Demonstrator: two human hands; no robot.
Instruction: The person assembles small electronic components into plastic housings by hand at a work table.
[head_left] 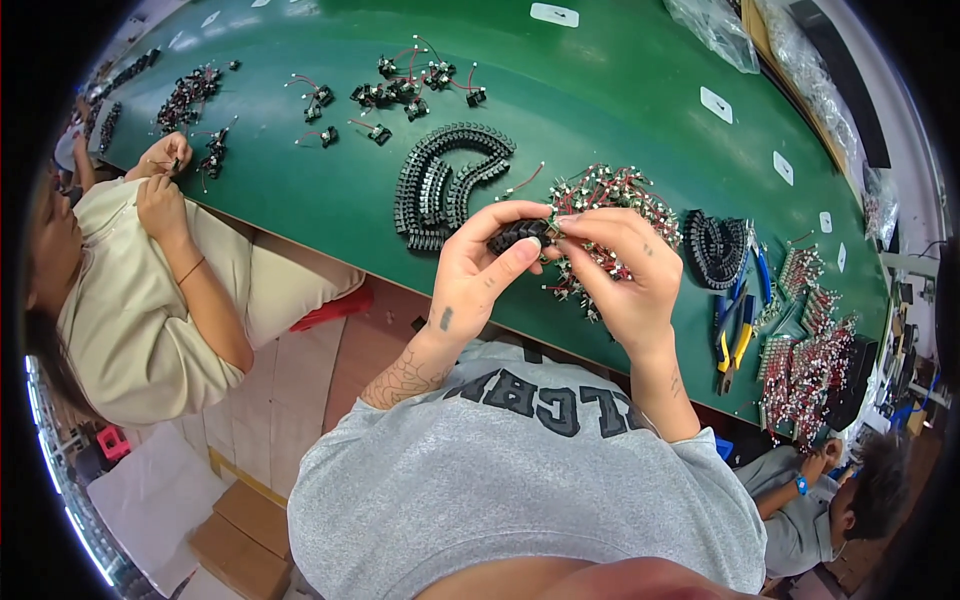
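Note:
My left hand is closed round a short row of black plastic parts, with thumb and forefinger near its right end. My right hand pinches at that same end, where a small green piece shows between the fingertips; its exact kind is too small to tell. Just behind and below my right hand lies a heap of small circuit boards with red wires and white connectors. Left of my hands, curved rows of black plastic parts rest on the green table.
Right of the heap lie another coiled black row, pliers with yellow-and-blue handles and stacked wired boards. Wired black pieces are scattered at the far left. Co-workers sit at my left and lower right.

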